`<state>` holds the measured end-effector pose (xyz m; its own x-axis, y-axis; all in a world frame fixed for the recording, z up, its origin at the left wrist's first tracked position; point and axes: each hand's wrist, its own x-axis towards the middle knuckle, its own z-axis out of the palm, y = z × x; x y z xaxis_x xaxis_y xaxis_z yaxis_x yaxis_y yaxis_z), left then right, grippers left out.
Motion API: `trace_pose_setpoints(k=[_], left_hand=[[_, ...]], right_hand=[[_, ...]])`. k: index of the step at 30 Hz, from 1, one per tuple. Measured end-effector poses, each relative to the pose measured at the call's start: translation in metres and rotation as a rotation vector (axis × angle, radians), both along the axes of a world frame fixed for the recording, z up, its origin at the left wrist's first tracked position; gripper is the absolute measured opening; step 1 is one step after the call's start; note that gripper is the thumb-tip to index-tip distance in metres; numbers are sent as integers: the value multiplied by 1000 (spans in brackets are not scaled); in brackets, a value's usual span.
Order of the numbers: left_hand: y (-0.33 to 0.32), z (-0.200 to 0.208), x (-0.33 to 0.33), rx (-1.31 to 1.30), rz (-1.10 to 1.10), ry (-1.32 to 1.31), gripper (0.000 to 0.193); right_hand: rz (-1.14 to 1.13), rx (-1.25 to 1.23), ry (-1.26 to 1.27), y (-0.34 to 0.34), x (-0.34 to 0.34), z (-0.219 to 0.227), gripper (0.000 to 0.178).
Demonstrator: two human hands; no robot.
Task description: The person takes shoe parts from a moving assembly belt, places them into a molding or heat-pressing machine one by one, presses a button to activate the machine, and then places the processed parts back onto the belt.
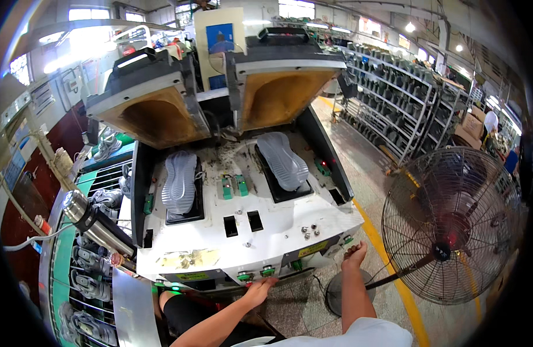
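A white pressing machine [220, 254] stands before me with its two hinged lids raised. The left lid [151, 118] and the right lid [287, 92] show brown hollowed undersides. Two translucent shoe soles lie tread up on black pads, the left sole [179, 184] and the right sole [282, 161]. My left hand [259, 292] reaches to the front panel just below a green knob [267, 271], fingers stretched out, holding nothing visible. Beside the machine's right front corner, my right hand [354, 256] is loosely curled and empty, close to a green button [348, 240].
A large black cage fan [451, 225] stands close on the right. On the left, a rack [84, 277] holds several grey shoes, and a steel thermos [96, 222] leans by the machine. Shelves of shoes [388, 95] stand behind right. A yellow line [373, 234] crosses the floor.
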<state>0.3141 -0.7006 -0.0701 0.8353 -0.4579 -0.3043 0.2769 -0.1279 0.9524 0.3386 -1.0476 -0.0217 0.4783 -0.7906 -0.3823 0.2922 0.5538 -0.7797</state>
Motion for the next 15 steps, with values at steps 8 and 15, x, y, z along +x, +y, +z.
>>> trace_pose_setpoints(k=[8,15], left_hand=[[36,25,-9,-212,176,306,32],[217,34,-140,96,1059,-92,24]], right_hand=[[240,-261,46,9,7,-25,24],[807,-1371,-476,227,-35,43,10]])
